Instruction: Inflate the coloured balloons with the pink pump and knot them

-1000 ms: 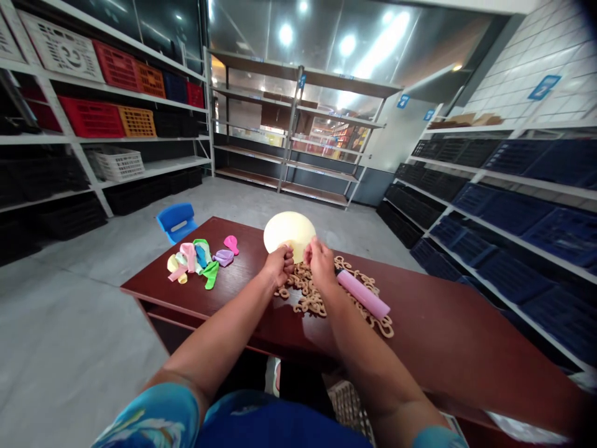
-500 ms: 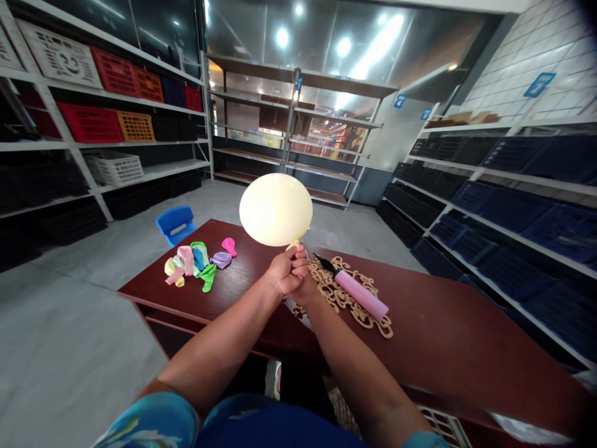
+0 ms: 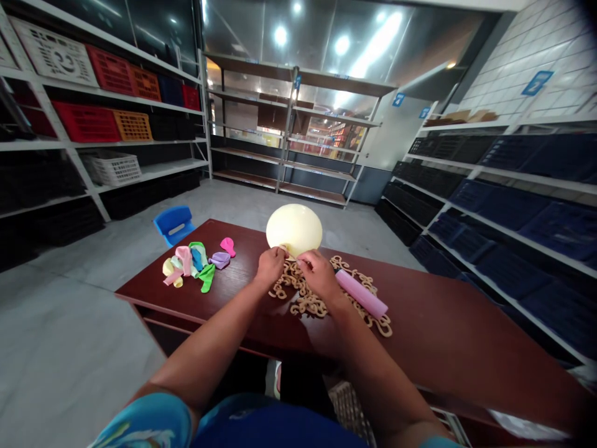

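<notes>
A pale yellow inflated balloon (image 3: 295, 229) stands above the table, its neck end toward me. My left hand (image 3: 271, 266) pinches the balloon's neck end from the left. On the right, my right hand (image 3: 318, 271) is closed with fingertips together close to the neck; whatever they hold is too small to make out. Below the hands lies a tan openwork piece of curly loops (image 3: 310, 305). A pink pump (image 3: 361, 294) rests on it, its black end hidden behind my right hand. Deflated balloons (image 3: 205, 279) in several colours lie at the table's left.
The dark red table (image 3: 433, 323) reaches far to the right. A blue chair (image 3: 175, 225) stands beyond its left corner. Shelves with crates (image 3: 88, 122) line the left, dark blue bins (image 3: 517, 211) the right, and a bare rack (image 3: 252, 155) the back.
The balloon has come lower and nearer the table, slightly to the right. My hands, clasped together before, have moved apart to either side of its neck.
</notes>
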`<state>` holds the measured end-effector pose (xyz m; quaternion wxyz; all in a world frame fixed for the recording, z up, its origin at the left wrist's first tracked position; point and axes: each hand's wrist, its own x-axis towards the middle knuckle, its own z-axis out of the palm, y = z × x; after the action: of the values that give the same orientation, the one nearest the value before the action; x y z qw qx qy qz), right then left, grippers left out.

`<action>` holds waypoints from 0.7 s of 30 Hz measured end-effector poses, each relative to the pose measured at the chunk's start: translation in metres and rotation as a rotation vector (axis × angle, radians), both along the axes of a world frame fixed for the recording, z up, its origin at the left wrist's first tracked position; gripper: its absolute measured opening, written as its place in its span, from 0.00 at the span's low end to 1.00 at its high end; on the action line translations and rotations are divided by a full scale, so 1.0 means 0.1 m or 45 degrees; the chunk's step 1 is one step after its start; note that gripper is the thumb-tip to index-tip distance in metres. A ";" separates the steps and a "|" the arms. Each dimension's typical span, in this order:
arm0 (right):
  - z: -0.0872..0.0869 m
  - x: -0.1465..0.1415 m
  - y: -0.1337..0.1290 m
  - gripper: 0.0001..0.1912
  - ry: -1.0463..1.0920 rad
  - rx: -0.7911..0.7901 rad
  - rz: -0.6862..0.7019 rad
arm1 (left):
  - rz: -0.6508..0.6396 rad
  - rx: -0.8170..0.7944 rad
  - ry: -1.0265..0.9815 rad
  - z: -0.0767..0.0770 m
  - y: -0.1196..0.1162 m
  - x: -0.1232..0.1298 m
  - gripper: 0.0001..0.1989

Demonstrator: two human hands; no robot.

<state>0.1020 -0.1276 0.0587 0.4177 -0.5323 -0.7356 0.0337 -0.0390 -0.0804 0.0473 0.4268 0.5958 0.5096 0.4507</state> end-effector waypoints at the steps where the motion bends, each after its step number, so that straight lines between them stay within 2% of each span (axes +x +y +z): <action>1: 0.05 0.00 -0.01 0.09 -0.063 0.003 0.067 | 0.043 0.098 0.151 -0.01 0.01 -0.01 0.13; 3: 0.13 -0.01 -0.02 0.11 -0.105 -0.003 0.184 | 0.101 0.238 0.325 -0.03 0.01 -0.01 0.15; 5: 0.18 -0.04 0.00 0.12 -0.072 0.012 0.246 | 0.100 0.295 0.394 -0.04 0.01 0.01 0.15; 9: 0.15 -0.09 0.08 0.09 0.162 -0.003 0.192 | 0.081 0.291 0.428 -0.06 -0.03 0.06 0.13; 11: 0.10 -0.11 0.11 0.08 0.338 -0.112 0.147 | 0.078 0.291 0.407 -0.07 -0.04 0.07 0.13; 14: 0.06 -0.11 0.13 0.12 0.534 -0.251 0.137 | 0.063 0.329 0.367 -0.06 -0.07 0.07 0.14; 21: 0.09 -0.08 0.10 0.08 0.349 -0.106 0.168 | 0.040 0.295 0.336 -0.02 -0.10 0.07 0.14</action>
<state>0.0936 -0.1175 0.0680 0.4886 -0.4901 -0.7030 0.1639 -0.0323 -0.0906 0.0449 0.2777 0.6868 0.5152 0.4310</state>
